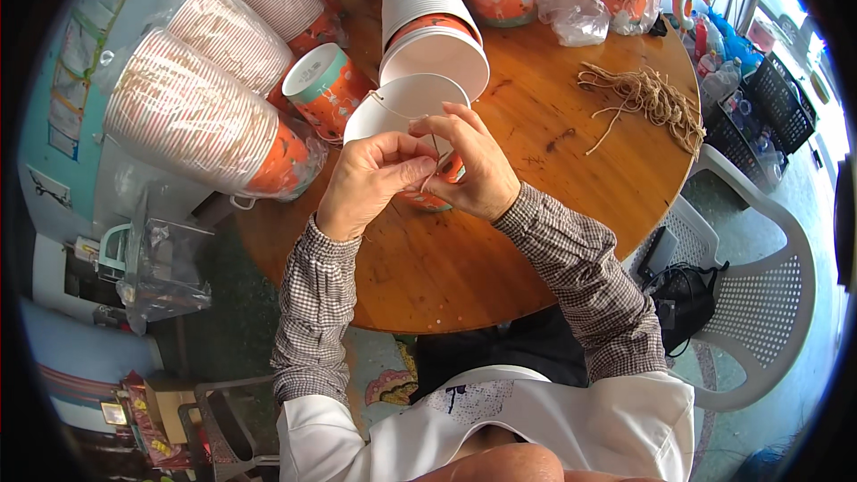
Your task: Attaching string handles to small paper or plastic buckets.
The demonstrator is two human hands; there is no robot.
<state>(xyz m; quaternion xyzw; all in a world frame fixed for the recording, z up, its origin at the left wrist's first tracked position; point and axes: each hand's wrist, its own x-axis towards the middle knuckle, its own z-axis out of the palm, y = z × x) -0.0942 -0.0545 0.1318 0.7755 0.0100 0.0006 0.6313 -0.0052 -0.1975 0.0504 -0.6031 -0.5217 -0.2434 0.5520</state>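
Observation:
In front of me on the round table stands a paper bucket (415, 91), white inside and orange outside. A thin cord (393, 111) passes through its left rim and runs across the opening to my fingers. My left hand (361, 183) pinches the cord between thumb and fingertips at the bucket's near side. Close against it, my right hand (482, 170) also grips the cord, its thumb and fingers bent around it. The exact loop or knot between the fingertips is hard to make out, and both hands cover much of the bucket's near wall.
Behind the bucket lies a nested stack of white buckets (427, 0). An upturned orange bucket (328, 94) is at its left, beside plastic-wrapped stacks (192, 112). A bundle of twine (656, 98) rests on the table's right side. A white plastic chair (759, 290) stands at right.

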